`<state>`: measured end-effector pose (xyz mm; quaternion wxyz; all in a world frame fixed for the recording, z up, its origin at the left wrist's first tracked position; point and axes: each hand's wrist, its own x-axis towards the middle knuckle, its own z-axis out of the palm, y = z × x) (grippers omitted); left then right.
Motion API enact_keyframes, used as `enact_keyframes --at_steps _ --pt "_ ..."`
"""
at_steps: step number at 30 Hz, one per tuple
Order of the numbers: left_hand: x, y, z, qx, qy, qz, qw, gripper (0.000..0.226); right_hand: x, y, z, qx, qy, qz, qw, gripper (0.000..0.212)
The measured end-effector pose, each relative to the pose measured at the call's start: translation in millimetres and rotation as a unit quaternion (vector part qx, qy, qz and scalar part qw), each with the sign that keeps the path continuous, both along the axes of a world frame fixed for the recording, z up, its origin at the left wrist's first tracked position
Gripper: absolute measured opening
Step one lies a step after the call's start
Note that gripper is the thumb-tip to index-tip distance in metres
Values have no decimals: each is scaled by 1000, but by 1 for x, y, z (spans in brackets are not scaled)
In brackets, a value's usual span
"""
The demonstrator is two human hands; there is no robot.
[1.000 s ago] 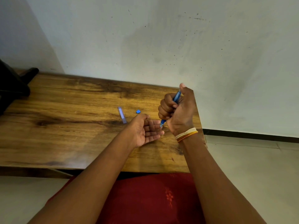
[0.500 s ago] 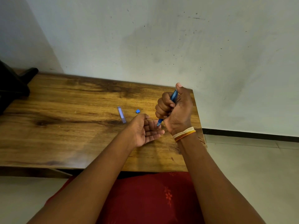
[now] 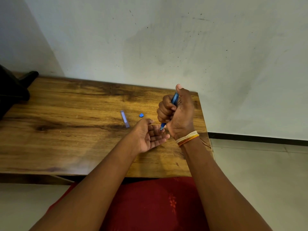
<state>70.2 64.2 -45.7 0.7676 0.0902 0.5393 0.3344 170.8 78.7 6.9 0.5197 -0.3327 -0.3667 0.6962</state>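
Right hand (image 3: 180, 112): fisted around a slim blue plastic pen (image 3: 174, 99), with four fingers curled across the barrel and the thumb upright along its upper end.
Left hand (image 3: 148, 137): palm up, fingers straight and relaxed, holding nothing. It lies just below the right hand, on its inner side.
Pen position: enclosed in the right fist above the wooden tabletop (image 3: 66, 139). Only the upper stretch beside the thumb and the lower tip show.
Pen long axis: steep, near upright. The upper end leans away from the person; the tip points down toward the left hand.
Key relation: the tip sits directly over the left hand's fingers (image 3: 158, 139), touching them or just above. This view does not show which.
Hand roles: the left hand is the receiving surface; the right hand alone controls the pen.
Step in hand (judgement): pressing or tapping the tip into the open hand, probably to work an inner part of the pen.
Next move (judgement): a short travel along the barrel's axis, with the left fingers flat beneath the tip.
Loose parts: a translucent violet-tinted plastic sleeve (image 3: 125, 118) and a small blue plastic piece (image 3: 141, 115) lie on the tabletop beyond the left hand, apart from each other.
Risk (judgement): a small part dropping from the tip could roll off the tabletop edge, which is near the right hand's outer side.
Other: cream and orange thread bands (image 3: 187, 138) circle the right wrist.
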Motion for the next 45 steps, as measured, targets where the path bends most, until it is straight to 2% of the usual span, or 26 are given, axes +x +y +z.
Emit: enact_keyframes --at_steps 9,31,38,45 --pt "6 0 0 -10 -9 18 1000 30 -5 0 -1 16 4 -6 1000 52" --pt "6 0 1 -15 -24 28 999 35 -2 0 2 5 21 -22 1000 59" --pt "5 0 1 -17 -23 41 999 33 6 1 -4 -44 76 -50 995 61" --pt "-1 1 -2 6 -12 19 1000 44 21 6 -13 -71 154 -74 983 65"
